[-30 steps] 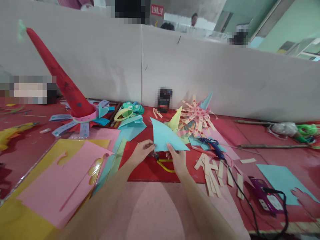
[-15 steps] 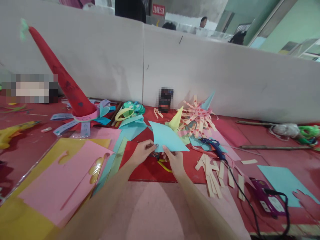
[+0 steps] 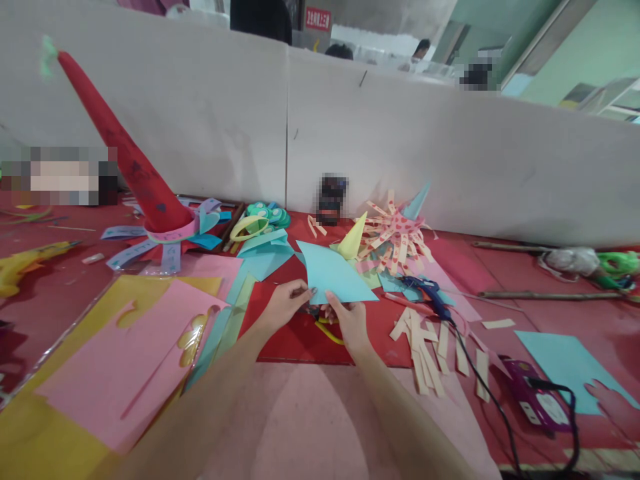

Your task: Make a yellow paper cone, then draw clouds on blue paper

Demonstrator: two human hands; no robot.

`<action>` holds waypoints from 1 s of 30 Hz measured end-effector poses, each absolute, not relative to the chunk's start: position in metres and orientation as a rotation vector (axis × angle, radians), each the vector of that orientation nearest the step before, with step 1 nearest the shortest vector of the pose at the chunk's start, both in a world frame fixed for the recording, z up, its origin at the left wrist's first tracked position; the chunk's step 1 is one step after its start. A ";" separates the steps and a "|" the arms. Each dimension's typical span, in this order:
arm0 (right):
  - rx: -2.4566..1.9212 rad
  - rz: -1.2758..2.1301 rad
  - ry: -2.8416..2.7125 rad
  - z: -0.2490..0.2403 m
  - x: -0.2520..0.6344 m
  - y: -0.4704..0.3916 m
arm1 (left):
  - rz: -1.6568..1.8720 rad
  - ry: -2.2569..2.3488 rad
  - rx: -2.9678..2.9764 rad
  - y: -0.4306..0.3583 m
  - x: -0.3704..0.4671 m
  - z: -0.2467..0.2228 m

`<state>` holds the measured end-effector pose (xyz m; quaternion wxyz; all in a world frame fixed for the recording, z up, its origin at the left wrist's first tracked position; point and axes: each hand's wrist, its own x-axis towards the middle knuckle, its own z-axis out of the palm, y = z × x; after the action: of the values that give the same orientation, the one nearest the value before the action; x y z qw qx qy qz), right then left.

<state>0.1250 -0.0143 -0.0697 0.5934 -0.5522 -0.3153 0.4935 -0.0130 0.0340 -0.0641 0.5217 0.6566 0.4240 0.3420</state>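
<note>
Blue sheet held in both hands above a red sheet

At far left, a red cone hat (image 3: 133,157) leans on the surface (image 3: 555,315). A pink sheet (image 3: 120,353) lies nearer the person. At center, the left hand (image 3: 290,301) has its grip closed on the lower left edge of the blue sheet (image 3: 336,275). The right hand (image 3: 349,320) has its grip clamped at the lower edge, thumb on top. A yellow loop (image 3: 330,332) shows below the hands, over the red sheet (image 3: 277,343). Behind the blue sheet stands a yellow cone (image 3: 353,238). To the right are cream strips (image 3: 420,353), a blue glue gun (image 3: 434,298) and a purple power strip (image 3: 537,395).
</note>
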 end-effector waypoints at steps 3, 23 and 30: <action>-1.254 1.163 -0.735 -0.070 0.125 -0.014 | 0.824 0.992 1.559 0.034 -0.013 -0.063; -1.264 1.186 -0.696 -0.071 0.126 -0.015 | 0.812 0.932 1.489 0.033 -0.013 -0.061; -1.113 1.232 -0.585 -0.080 0.131 -0.009 | 0.775 0.826 1.409 0.029 -0.014 -0.058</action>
<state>0.1311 -0.0090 -0.0803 0.6371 -0.4873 -0.2563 0.5393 -0.0139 0.0290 -0.0583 0.6186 0.6125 0.3589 0.3367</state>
